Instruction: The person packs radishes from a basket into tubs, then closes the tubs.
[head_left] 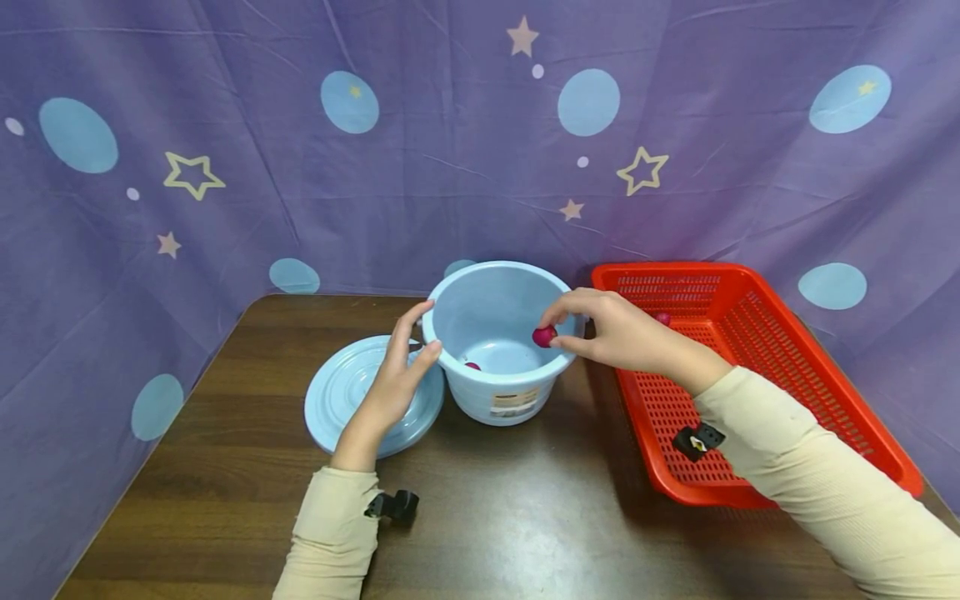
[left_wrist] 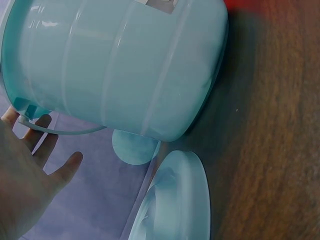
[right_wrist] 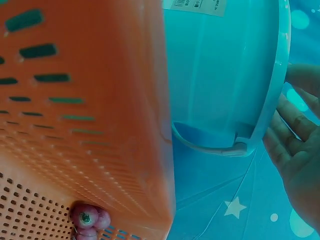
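Note:
My right hand reaches over the right rim of a light blue plastic bucket. It pinches a small red radish between thumb and fingers, above the bucket's inside. Another radish lies at the bottom of the bucket, partly hidden by the near wall. On the left side, my left hand touches the rim with its thumb and a finger. In the left wrist view its fingers are spread beside the bucket's handle. The right wrist view does not show the pinched radish.
To the right stands a red perforated basket, with several radishes in its far corner. A round blue lid lies on the wooden table, left of the bucket. Behind hangs a purple patterned cloth.

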